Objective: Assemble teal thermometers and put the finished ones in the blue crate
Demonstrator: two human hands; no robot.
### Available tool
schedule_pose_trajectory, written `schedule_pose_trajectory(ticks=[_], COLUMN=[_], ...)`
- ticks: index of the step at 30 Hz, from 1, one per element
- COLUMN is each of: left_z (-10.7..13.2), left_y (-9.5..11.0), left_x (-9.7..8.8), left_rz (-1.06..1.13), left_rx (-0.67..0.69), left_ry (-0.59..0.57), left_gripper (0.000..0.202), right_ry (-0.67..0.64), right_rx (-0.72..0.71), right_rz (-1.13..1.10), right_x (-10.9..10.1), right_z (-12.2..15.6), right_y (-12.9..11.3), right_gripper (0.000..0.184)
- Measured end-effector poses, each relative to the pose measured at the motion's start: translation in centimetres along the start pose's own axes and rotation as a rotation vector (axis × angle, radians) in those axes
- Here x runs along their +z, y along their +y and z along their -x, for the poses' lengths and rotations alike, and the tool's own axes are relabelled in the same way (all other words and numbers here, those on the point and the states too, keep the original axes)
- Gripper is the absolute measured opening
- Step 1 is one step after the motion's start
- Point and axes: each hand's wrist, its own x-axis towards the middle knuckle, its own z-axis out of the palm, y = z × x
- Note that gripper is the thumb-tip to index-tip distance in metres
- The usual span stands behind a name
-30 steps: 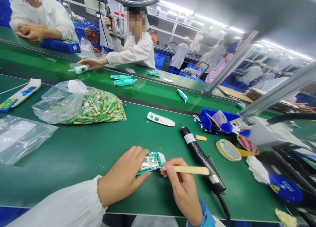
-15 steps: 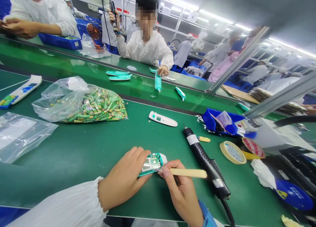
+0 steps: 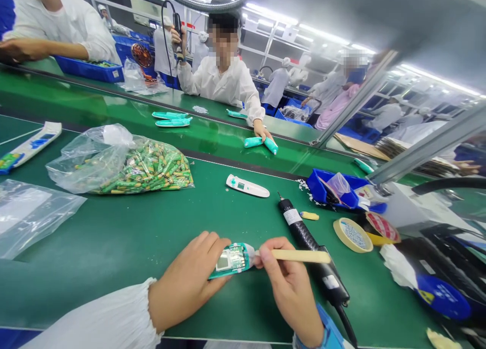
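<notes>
My left hand (image 3: 192,275) is closed around an open teal device housing (image 3: 231,274), its fingers along the far side and the thumb along the near side. A green circuit board (image 3: 238,256) with a small grey screen shows inside, and a whitish tip faces right. In my right hand (image 3: 290,283) a slim beige stick-like tool (image 3: 304,256) is pinched between thumb and fingers, its back end pointing right. The tool's working end is at the whitish tip; my fingers partly hide it, so contact is unclear. Farther back lies a white device shell (image 3: 248,186) with a small window.
A black electric screwdriver (image 3: 311,248) lies right of my hands, near a round dish of screws (image 3: 353,235) and a blue bin (image 3: 330,189). To the left sits a clear bag of green parts (image 3: 152,167). Across the belt, a co-worker's hand (image 3: 261,130) touches teal housings.
My right hand and the stick tool have moved slightly right and up, toward the housing's tip. The co-worker's hand has lowered a teal housing onto the belt beside another.
</notes>
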Motion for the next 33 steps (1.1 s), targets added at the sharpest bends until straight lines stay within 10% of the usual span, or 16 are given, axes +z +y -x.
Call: schedule_pose_trajectory(ticks=[33], left_z=[0.3], left_y=[-0.1], left_x=[0.8], left_rz=[-0.193], left_rx=[0.011], left_ry=[-0.033], left_gripper=[0.035], right_ry=[0.019], right_rx=[-0.184], right_rz=[0.267], right_x=[0.9], right_z=[-1.6], right_y=[0.7], right_gripper=[0.020])
